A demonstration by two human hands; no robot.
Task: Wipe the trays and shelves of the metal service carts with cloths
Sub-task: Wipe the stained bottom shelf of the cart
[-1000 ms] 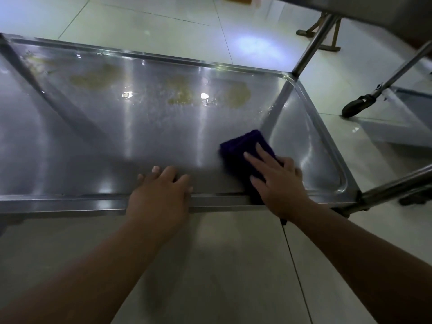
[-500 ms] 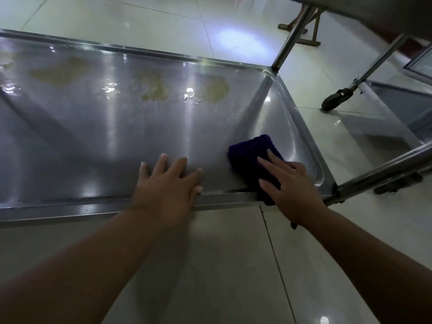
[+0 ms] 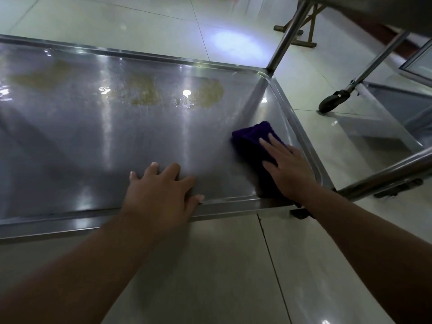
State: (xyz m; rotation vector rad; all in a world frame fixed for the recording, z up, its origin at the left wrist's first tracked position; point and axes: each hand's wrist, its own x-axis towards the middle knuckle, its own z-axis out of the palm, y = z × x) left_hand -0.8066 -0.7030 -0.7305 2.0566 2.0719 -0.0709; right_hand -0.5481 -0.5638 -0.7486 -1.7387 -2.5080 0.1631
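A wide metal cart shelf (image 3: 70, 141) with a raised rim lies low over the tiled floor. Brownish stains (image 3: 210, 92) and wet patches mark its far half. A folded dark purple cloth (image 3: 252, 136) lies in the shelf's near right corner. My right hand (image 3: 287, 167) presses flat on the cloth, fingers pointing away from me and hiding its near part. My left hand (image 3: 161, 192) rests palm down on the shelf's near rim, fingers spread, holding nothing.
A slanted cart post (image 3: 287, 36) rises from the shelf's far right corner and another post (image 3: 385, 176) from the near right corner. A second cart's castor wheel (image 3: 332, 101) and lower shelf (image 3: 397, 106) stand to the right. Wooden legs (image 3: 306, 26) sit behind.
My right hand has slid the cloth slightly farther into the shelf's right corner. My left hand has reached a little farther over the near rim onto the shelf.
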